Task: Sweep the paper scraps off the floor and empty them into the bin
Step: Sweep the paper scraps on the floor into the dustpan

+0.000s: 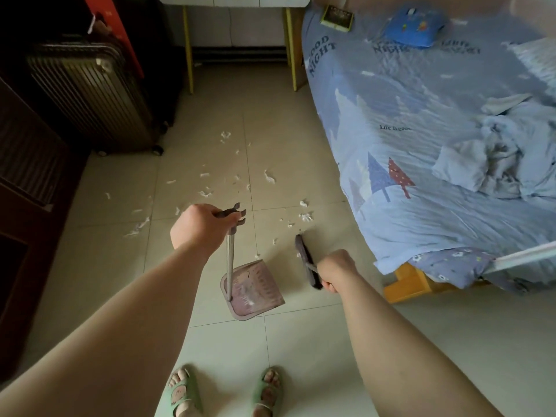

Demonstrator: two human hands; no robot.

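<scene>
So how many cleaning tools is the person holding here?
2. A dustpan by its long handle in the left hand, and a broom in the right hand.

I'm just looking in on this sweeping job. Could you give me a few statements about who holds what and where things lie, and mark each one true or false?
1. The left hand grips the dustpan's upright handle. True.
2. The right hand is empty. False: it holds the broom.
3. Most paper scraps already lie in the dustpan. False: most are still scattered on the floor beyond it.
4. A suitcase stands by the left wall. True.
5. The bed lies left of the person. False: it is on the right.
</scene>
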